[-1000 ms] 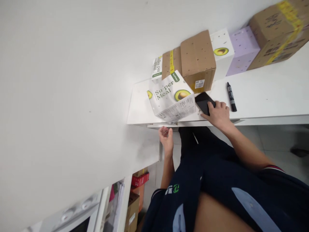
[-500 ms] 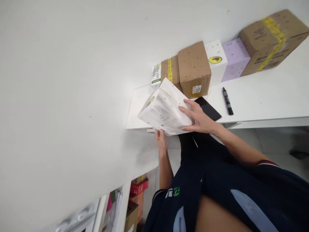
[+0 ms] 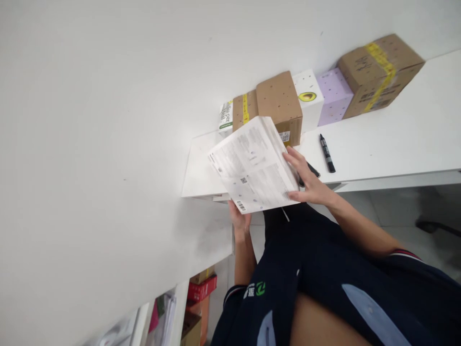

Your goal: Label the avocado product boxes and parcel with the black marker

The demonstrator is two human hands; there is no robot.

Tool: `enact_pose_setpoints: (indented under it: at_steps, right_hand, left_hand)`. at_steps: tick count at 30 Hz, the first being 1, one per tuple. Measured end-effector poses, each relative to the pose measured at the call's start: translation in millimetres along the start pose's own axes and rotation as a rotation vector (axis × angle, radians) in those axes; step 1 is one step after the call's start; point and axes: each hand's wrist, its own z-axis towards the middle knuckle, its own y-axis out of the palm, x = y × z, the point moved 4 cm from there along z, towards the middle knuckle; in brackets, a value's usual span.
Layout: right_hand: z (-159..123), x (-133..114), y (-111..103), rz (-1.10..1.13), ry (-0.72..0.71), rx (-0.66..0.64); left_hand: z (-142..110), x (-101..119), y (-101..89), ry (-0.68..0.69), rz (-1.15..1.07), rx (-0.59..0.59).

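Note:
I hold a white printed carton (image 3: 254, 166) with both hands above the near edge of the white table (image 3: 389, 139), its fine-print face turned toward me. My left hand (image 3: 240, 220) grips its lower edge from beneath, fingers mostly hidden. My right hand (image 3: 308, 180) presses flat against its right side with fingers spread along the edge. A black phone (image 3: 312, 169) lies on the table, mostly covered by my right hand. A black marker (image 3: 327, 153) lies just right of it.
Along the wall stands a row of boxes: a small white carton (image 3: 225, 117), two brown boxes (image 3: 279, 103), a white avocado box (image 3: 308, 96), a lilac box (image 3: 333, 94) and a taped brown box (image 3: 378, 69). Shelves with boxes (image 3: 201, 288) sit low left.
My right hand left the phone and took the carton's side. The carton was lifted and turned from its avocado face to its fine-print face. My left hand came up under it.

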Motion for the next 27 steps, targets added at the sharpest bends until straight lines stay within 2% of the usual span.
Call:
enact_pose_setpoints:
  at_steps: [4,7,10,17,20,22,24,27]
  right_hand:
    - [-5,7,-14,0.242,0.085,0.123]
    - [-6,12,-15,0.360,0.149,0.191]
    - [-6,14,-15,0.385,0.169,0.224]
    - [2,-5,-27,0.395,0.193,0.320]
    - [3,-14,-35,0.503,0.212,0.330]
    - [2,-19,-43,0.575,0.209,0.372]
    - [-2,-22,-57,0.616,0.180,0.469]
    - [-7,-20,-89,0.677,0.137,0.645]
  left_hand:
    - [-5,10,13.4,0.052,0.073,-0.085]
    - [-5,14,15.2,0.089,0.052,-0.077]
    - [-3,16,14.1,0.132,0.077,-0.067]
    - [1,17,12.5,0.153,0.124,-0.052]
    - [7,16,14.8,0.153,0.252,-0.066]
    - [11,16,16.9,0.170,0.404,-0.111]
    - [18,18,15.7,0.187,0.516,-0.152]
    - [41,21,2.3,0.186,0.570,-0.106]
